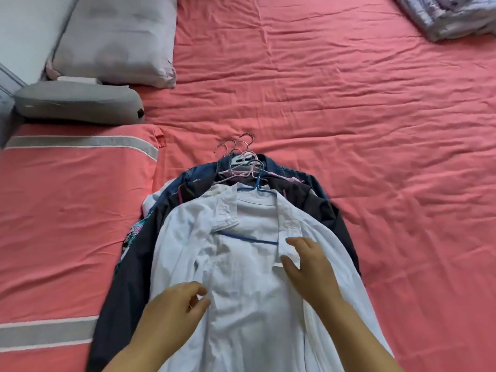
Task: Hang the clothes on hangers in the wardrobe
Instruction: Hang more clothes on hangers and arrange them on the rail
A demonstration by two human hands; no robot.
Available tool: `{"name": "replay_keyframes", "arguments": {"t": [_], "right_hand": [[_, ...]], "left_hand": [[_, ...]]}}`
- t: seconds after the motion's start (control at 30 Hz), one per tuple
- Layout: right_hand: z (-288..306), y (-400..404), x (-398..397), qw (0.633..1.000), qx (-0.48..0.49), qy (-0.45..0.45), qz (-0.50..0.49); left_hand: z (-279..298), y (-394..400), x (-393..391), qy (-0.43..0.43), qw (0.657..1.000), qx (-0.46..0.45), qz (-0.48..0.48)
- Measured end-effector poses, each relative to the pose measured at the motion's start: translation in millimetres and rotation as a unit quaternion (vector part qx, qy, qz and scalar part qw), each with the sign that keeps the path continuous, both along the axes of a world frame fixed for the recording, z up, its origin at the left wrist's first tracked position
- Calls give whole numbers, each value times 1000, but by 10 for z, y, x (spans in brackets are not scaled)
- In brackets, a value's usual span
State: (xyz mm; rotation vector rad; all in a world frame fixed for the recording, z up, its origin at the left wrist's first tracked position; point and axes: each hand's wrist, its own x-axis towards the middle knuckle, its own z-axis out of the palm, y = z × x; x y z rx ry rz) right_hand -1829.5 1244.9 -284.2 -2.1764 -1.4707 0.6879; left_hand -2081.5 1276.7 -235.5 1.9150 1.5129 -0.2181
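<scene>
A stack of garments (236,264) on hangers (243,162) lies on the bed (349,116), hooks pointing away from the person. Both hands (left hand (174,307), right hand (308,267)) rest on the top shirt (241,304). Pillows (115,38) lie far left; a folded blanket (451,14) lies far right.

No text, label, brand, number or sign can be read anywhere. The white shirt (241,277) on top of the pile shows plain cloth at collar and placket, with no tag lettering visible. The grey cushion (77,103) carries a small dark tab at its right end (too small and blurred to tell whether anything is printed on it). A patterned garment (134,232) peeking out at the pile's left edge shows a coloured print, but no letters can be made out in it.
</scene>
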Motion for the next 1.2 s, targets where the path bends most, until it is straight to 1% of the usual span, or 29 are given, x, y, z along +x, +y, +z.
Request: {"name": "replay_keyframes", "arguments": {"t": [0.07,0.13,0.2,0.27,0.33,0.43,0.5,0.6,0.67,0.77,0.83,0.9,0.97,1.1,1.2], "right_hand": [[-265,194,151,1000,-12,-1,2],[-487,388,276,1000,-3,-25,2],[-698,570,372,997,13,-74,-1],[-841,724,430,993,8,-122,-5],[-931,831,451,989,-14,-145,-12],[-1071,919,427,980,-3,-199,-15],[-1099,989,439,979,-16,-200,-44],[-1100,1098,494,975,-105,-186,-61],[-1073,1091,511,978,-100,-173,-62],[-872,990,481,989,-4,-93,-115],[-665,847,439,989,62,-31,-132],[-390,667,373,986,108,-25,-121],[-97,450,281,983,143,-26,-116],[517,-91,31,971,192,1,-141],[1092,-640,-297,953,235,34,-189]], "left_hand": [[-163,115,207,5,1000,-8,7],[-310,205,355,3,1000,-14,16],[-433,288,465,1,1000,-19,23],[-507,364,536,3,1000,-14,21],[-565,428,582,9,1000,-7,15],[-578,501,595,17,1000,0,14],[-570,522,583,21,1000,6,10],[-524,536,557,15,1000,6,9],[-469,530,526,7,1000,13,13],[-375,514,456,-1,999,35,9],[-294,509,380,-7,998,55,-1],[-199,525,288,-19,996,82,-14],[-114,549,176,-57,991,119,-14],[125,640,-25,-159,960,227,-30],[467,613,-162,-213,938,264,-74]]}}
